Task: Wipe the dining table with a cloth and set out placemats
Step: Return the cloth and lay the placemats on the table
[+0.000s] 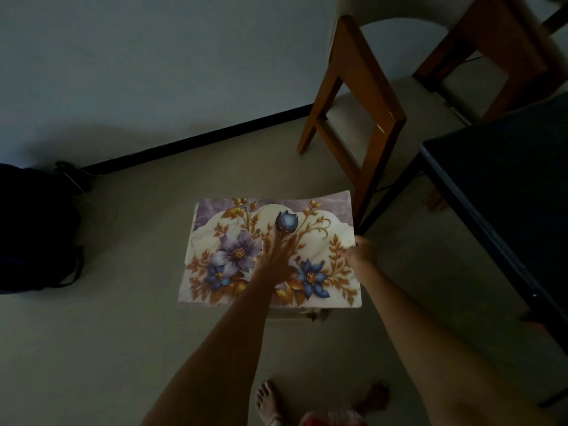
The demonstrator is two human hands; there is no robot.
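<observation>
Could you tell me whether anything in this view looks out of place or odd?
Yes: the floral placemat sits on a low stand, not on the dark table. Its far right corner curls upward. The left hand lies flat on it; the right hand pinches its right edge.

A pale floor point(92, 348) carries the scene. A dark bag point(33, 229) sits on it to the left of the flower-printed placemat point(270, 253), against the wall's black skirting. Beyond the placemat a wooden chair point(359, 96) stands on the floor, and to the placemat's right stands the dark worktop point(507, 186). Bare feet point(270, 401) rest nearer the camera.
</observation>
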